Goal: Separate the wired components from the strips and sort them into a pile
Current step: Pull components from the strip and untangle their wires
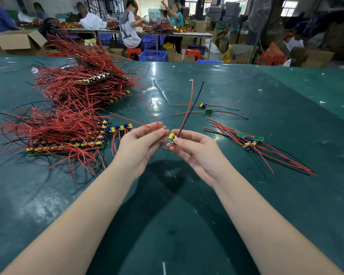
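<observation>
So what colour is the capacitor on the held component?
Yellow capacitor, pinched between both hands; head view.

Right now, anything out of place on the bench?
Two separated components lie apart from the sorted pile, farther back on the table. A small white scrap sits near the front edge. Nothing looks damaged.

Both hands (168,144) pinch 1 wired component (171,137) above the green table (246,205).

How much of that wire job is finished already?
Barely begun. A few separated pieces lie in a small pile on the right, two more beyond. The left hand and right hand hold one component. Big stacks of strips remain.
</observation>
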